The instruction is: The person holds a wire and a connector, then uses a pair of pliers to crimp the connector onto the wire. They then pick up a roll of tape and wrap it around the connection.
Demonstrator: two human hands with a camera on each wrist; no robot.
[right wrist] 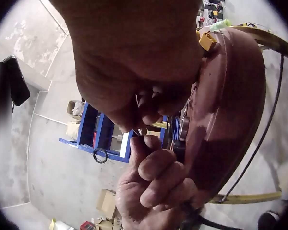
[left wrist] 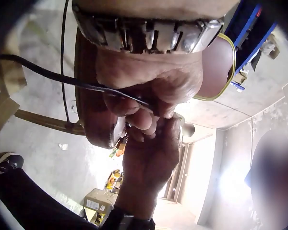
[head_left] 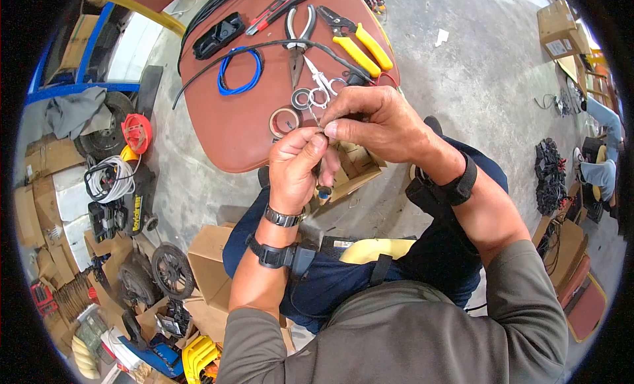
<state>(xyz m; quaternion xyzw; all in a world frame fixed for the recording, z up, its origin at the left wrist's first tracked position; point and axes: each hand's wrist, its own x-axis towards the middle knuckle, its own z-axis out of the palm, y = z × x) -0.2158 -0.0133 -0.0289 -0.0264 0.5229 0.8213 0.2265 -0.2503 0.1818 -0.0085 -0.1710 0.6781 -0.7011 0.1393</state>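
Where the two hands meet, at the near edge of a brown seat point(head_left: 224, 139): one thin wire point(head_left: 317, 118), its end partly hidden by fingertips. Right hand point(head_left: 380, 123): grip pinching the wire between thumb and forefinger, other fingers bent. Left hand point(head_left: 297, 169): grip curled round a black cable point(left wrist: 62, 79), which enters the palm from the side, thumb and forefinger tips pressed together just beside the right hand's; whether wire and cable are one piece cannot be told. On the seat, far side: one red-and-black knife point(head_left: 281, 11); one black object point(head_left: 219, 35), type unclear; one pair of pliers point(head_left: 297, 54), jaws toward the hands; one stripper point(head_left: 373, 47), yellow-handled. Middle of the seat: one blue coil point(head_left: 228, 90); one black lead point(head_left: 264, 46), lying across the pliers. Nearest the hands: one pair of scissors point(head_left: 319, 80), finger loops toward the hands; one small roll point(head_left: 294, 99), just beside the loops; one larger tape roll point(head_left: 273, 122), near the left hand. Worn: one watch point(head_left: 284, 217) on the left wrist, one strap point(head_left: 462, 179) on the right. Below the hands: one carton point(head_left: 360, 179). Floor, left: one red helmet point(head_left: 137, 133), one white cable bundle point(head_left: 109, 179), one wheel point(head_left: 173, 272).
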